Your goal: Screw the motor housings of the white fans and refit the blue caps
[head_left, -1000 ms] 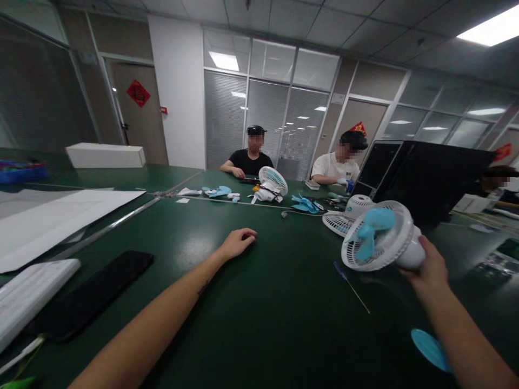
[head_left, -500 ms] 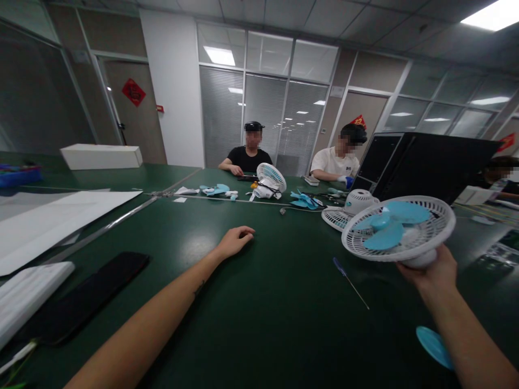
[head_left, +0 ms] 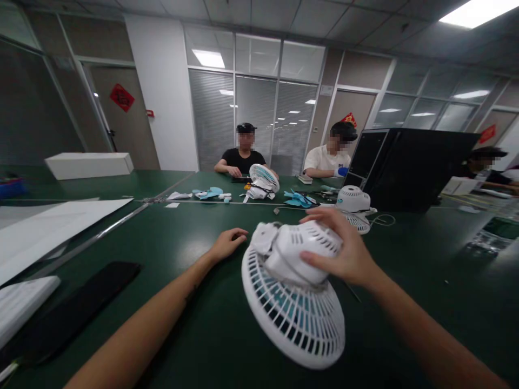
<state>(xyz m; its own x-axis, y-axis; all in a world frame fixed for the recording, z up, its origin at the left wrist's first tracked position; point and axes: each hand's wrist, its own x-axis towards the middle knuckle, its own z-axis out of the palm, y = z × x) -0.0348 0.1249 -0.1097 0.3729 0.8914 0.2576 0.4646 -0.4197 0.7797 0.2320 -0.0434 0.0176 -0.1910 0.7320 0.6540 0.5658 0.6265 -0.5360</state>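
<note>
My right hand point(head_left: 348, 248) grips a white fan head point(head_left: 298, 251) by its motor housing, thumb on the near side and fingers over the top. The fan is tilted above the table with its slotted rear cage point(head_left: 292, 319) towards me, and light-blue blades show dimly through the slots. My left hand point(head_left: 229, 243) rests on the green table, fingers loosely curved, holding nothing, just left of the fan. Behind my right wrist, the thin shaft of a screwdriver point(head_left: 352, 292) lies mostly hidden.
Another white fan head point(head_left: 352, 200) stands beyond my right hand, near a black computer case point(head_left: 413, 167). Blue fan blades point(head_left: 299, 199) and an upright fan point(head_left: 263, 181) lie further back, before two seated people. Left are a black phone-like slab point(head_left: 81, 308) and white sheets point(head_left: 73, 227).
My right hand has swung the fan leftward to the middle and turned it over, from blades facing up to rear cage and motor showing. My left hand has stayed resting on the table.
</note>
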